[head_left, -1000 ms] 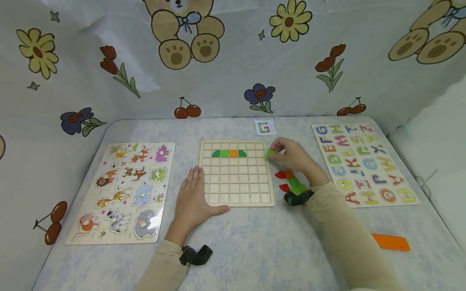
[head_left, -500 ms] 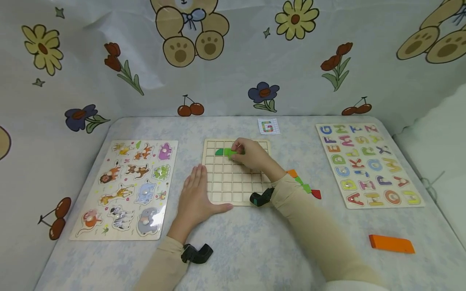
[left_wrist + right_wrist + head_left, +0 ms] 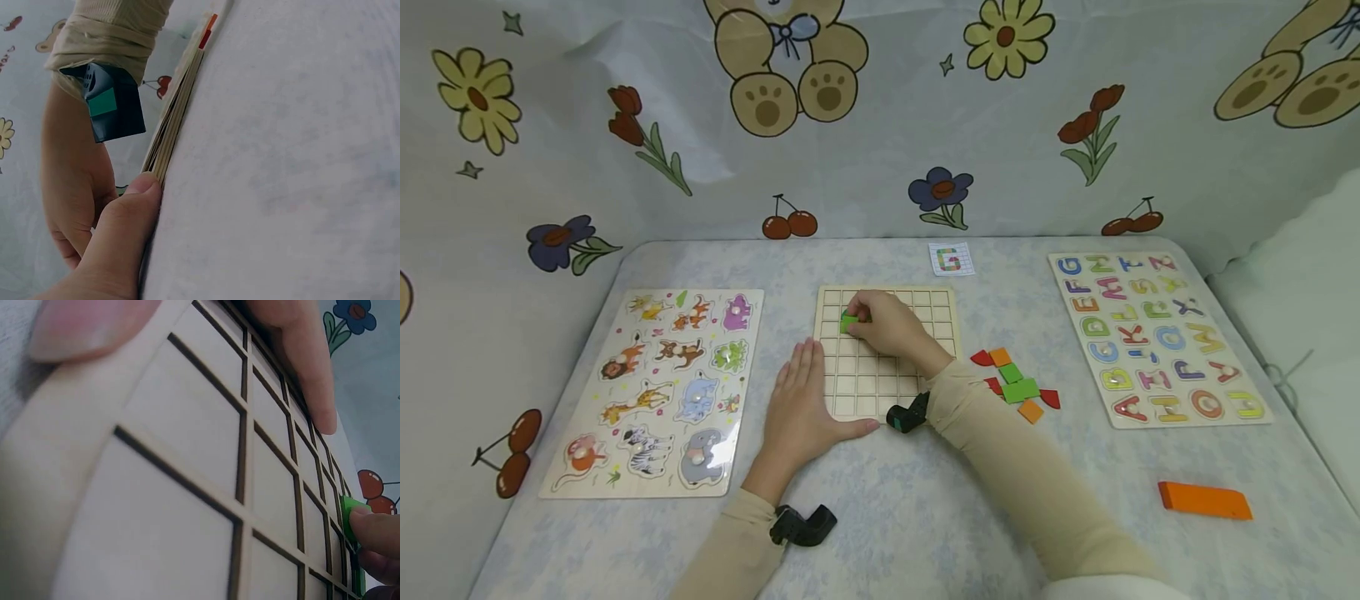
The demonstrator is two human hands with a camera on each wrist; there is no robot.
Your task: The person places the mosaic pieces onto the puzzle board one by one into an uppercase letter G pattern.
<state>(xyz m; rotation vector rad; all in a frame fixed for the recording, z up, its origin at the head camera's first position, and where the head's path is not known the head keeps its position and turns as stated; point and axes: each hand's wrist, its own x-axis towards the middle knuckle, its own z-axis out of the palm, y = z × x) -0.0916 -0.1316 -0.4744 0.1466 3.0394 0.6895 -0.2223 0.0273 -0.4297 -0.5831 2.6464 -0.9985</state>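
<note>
A wooden grid board [image 3: 887, 392] lies at the table's middle. My right hand [image 3: 854, 322] reaches over its far left squares and pinches a small green piece [image 3: 847, 323] against the board. In the right wrist view the green piece [image 3: 347, 516] sits under my fingertips [image 3: 377, 530] on the grid board [image 3: 187, 487]. The pieces in the board's upper row are hidden under this hand. My left hand [image 3: 800, 402] rests flat at the board's left edge. Its thumb [image 3: 128, 228] presses on the front edge of the board [image 3: 178, 106].
Loose red, green and orange pieces [image 3: 1013, 382] lie right of the board. An animal puzzle [image 3: 658, 392] sits at the left, an alphabet puzzle [image 3: 1153, 337] at the right. A small G card [image 3: 950, 260] is behind the board. An orange block [image 3: 1204, 500] lies front right.
My right hand carried the green piece from the board's right side across to its far left squares, covering the row of pieces there. The left hand stayed put.
</note>
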